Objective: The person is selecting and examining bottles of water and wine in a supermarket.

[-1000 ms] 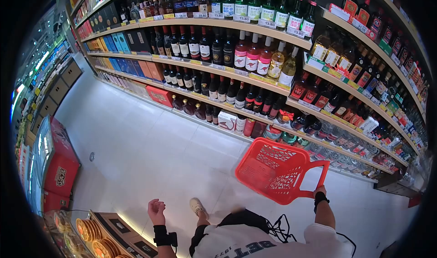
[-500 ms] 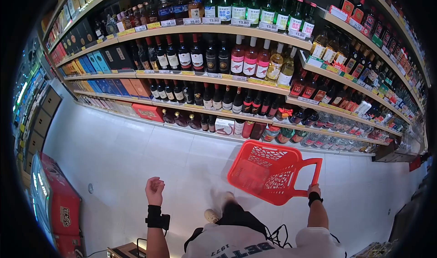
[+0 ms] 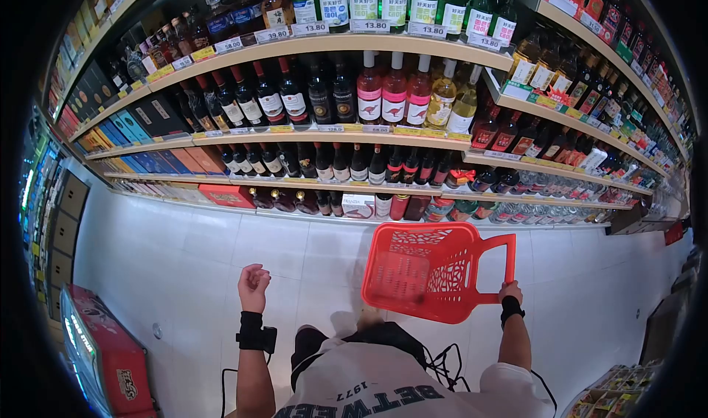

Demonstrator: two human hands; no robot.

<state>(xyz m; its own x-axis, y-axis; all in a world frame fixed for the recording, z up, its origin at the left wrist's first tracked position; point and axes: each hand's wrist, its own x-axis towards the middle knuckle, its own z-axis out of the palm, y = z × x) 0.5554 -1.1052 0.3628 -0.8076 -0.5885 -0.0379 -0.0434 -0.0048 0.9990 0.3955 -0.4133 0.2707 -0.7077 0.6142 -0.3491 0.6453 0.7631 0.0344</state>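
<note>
The handle (image 3: 509, 256) of a red plastic shopping basket (image 3: 453, 276) is wrapped by my right hand (image 3: 510, 293), which wears a black wrist strap. The basket is tilted with its inside facing me, and holes pattern its walls. No goods show inside it. My left hand (image 3: 253, 287) is held out over the floor with its fingers loosely curled and nothing in them. A black strap with a small device (image 3: 256, 334) sits on that wrist. Beyond both hands stand pink-labelled bottles (image 3: 394, 97) and dark wine bottles (image 3: 269, 97) on a shelf.
Long curved-looking shelves (image 3: 317, 134) of bottles stretch across the front. Green bottles (image 3: 393, 9) stand on an upper level above price tags. A red freezer cabinet (image 3: 114, 352) is at lower left, and a display of packets (image 3: 616, 392) at lower right. Pale tiles (image 3: 192, 263) cover the floor.
The shelves are closer and the upper bottles look larger. The basket has shifted slightly left and up in view, still held by my right hand. My left hand stays loosely curled.
</note>
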